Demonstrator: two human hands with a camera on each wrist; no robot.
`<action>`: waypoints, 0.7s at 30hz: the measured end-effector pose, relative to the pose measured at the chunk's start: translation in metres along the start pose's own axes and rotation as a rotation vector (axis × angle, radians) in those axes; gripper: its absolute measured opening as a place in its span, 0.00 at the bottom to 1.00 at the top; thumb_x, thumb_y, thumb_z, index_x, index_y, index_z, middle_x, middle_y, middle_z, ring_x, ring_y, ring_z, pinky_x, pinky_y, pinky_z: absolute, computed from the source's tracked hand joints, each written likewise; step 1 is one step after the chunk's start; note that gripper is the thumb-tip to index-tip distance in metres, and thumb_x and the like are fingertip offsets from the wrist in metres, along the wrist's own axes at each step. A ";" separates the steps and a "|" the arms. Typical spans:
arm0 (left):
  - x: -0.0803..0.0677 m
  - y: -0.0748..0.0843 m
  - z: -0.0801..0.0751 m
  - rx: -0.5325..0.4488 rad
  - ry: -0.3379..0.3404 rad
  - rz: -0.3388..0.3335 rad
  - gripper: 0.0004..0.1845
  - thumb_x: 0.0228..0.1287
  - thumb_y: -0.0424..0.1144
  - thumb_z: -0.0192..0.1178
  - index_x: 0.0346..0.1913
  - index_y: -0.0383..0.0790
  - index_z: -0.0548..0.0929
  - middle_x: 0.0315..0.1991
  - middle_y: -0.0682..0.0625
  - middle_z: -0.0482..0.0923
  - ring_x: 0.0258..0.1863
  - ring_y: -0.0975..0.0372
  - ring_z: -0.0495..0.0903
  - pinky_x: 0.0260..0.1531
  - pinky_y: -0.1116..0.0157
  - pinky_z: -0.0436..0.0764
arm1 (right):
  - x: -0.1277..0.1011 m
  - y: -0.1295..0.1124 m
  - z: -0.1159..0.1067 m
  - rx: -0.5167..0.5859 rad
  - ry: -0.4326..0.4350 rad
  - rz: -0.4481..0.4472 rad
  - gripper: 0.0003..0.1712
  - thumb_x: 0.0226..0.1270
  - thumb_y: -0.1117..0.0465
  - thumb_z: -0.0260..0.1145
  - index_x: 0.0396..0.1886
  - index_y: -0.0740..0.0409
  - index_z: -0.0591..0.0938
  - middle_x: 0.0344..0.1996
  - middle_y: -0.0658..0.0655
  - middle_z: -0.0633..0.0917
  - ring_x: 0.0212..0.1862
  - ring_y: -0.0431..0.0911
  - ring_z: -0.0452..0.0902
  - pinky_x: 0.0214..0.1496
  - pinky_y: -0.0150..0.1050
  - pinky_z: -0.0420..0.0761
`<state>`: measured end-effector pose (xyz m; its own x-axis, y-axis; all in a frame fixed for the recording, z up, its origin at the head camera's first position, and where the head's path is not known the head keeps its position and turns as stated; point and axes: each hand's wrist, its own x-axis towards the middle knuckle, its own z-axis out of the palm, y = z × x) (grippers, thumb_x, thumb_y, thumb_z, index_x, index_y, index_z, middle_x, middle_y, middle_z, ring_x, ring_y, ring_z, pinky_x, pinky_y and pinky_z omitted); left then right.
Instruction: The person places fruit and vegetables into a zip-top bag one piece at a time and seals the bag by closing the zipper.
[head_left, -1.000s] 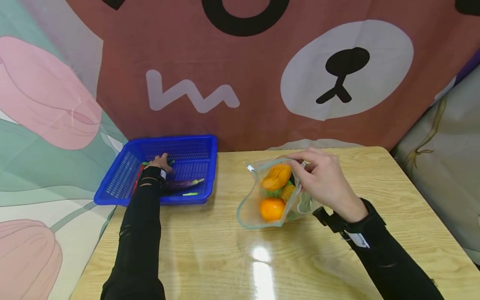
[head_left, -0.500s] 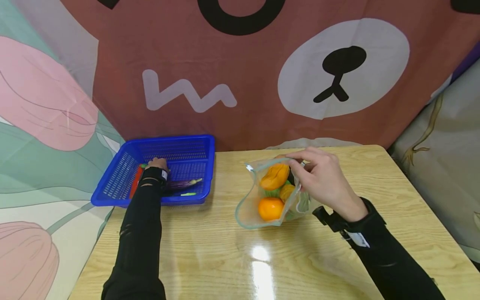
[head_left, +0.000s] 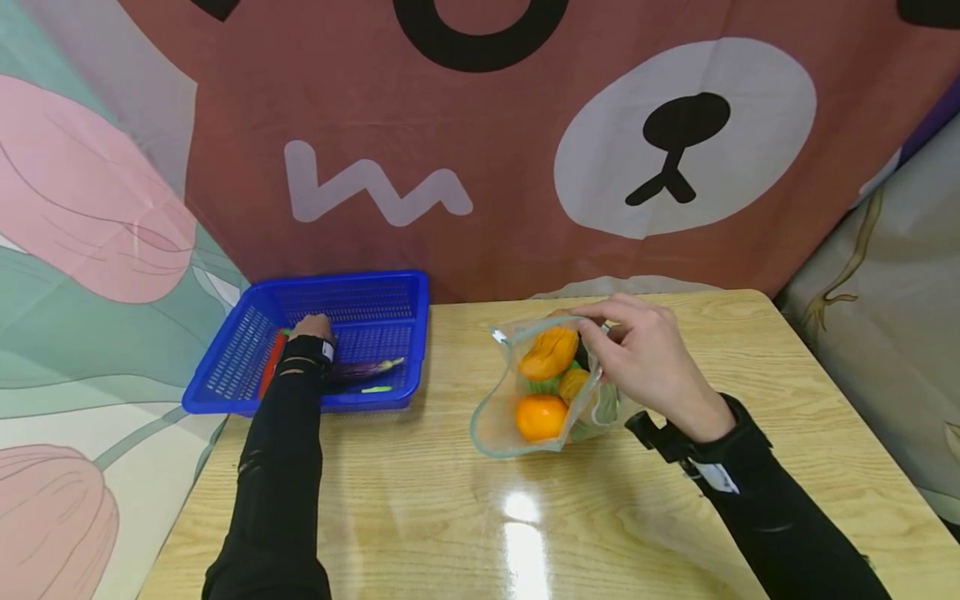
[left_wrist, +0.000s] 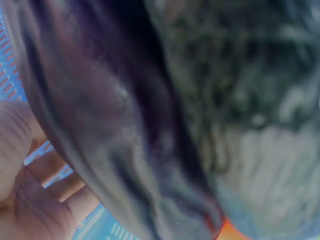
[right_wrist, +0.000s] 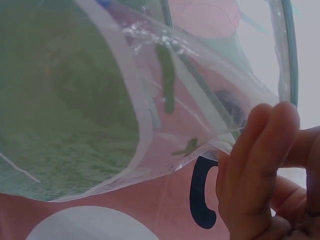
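Note:
My left hand (head_left: pixel 313 327) is down inside a blue plastic basket (head_left: pixel 375 279), its fingers mostly hidden below the wrist in the head view. A purple eggplant (left_wrist: pixel 100 110) crosses the left wrist view in front of that hand's bent fingers (left_wrist: pixel 50 167); I cannot tell whether they grip anything. Beside the hand lies a long red-orange vegetable (head_left: pixel 272 364) with a green top. With thumb and fingers, my right hand (head_left: pixel 637 350) pinches the rim of a clear zip bag (head_left: pixel 491 429). Inside the bag are an orange fruit (head_left: pixel 542 417), a wrinkled yellow-orange piece (head_left: pixel 550 354) and greenery.
The basket stands at the table's back left, against a printed cloth (head_left: pixel 517 183). A small light-green piece (head_left: pixel 377 389) lies near its front wall. Bare wooden table top (head_left: pixel 420 500) shows between the basket and the right arm.
My left hand has turned and drawn its fingers down in the basket, so more of the red-orange vegetable shows. The right hand keeps its hold on the bag. The head view has shifted slightly.

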<state>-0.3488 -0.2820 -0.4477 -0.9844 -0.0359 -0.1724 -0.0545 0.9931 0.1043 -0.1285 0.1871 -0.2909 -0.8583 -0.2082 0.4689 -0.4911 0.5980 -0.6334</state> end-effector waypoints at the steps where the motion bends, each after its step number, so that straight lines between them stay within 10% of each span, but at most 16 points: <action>1: -0.004 0.001 -0.001 0.000 0.027 0.015 0.12 0.58 0.31 0.57 0.40 0.25 0.82 0.44 0.25 0.76 0.43 0.34 0.77 0.43 0.41 0.75 | 0.000 0.000 0.000 -0.003 -0.002 0.001 0.10 0.67 0.62 0.62 0.44 0.58 0.85 0.33 0.52 0.79 0.11 0.39 0.72 0.12 0.32 0.71; 21: -0.022 0.013 -0.047 -0.206 0.257 0.243 0.06 0.54 0.26 0.52 0.36 0.35 0.72 0.32 0.37 0.76 0.34 0.41 0.75 0.35 0.45 0.72 | 0.003 0.000 0.004 -0.027 -0.013 0.023 0.11 0.67 0.61 0.61 0.45 0.56 0.85 0.38 0.51 0.81 0.11 0.36 0.72 0.14 0.34 0.73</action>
<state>-0.3356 -0.2734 -0.3960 -0.9811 0.1444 0.1291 0.1783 0.9338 0.3102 -0.1316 0.1834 -0.2915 -0.8712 -0.2039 0.4467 -0.4673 0.6235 -0.6268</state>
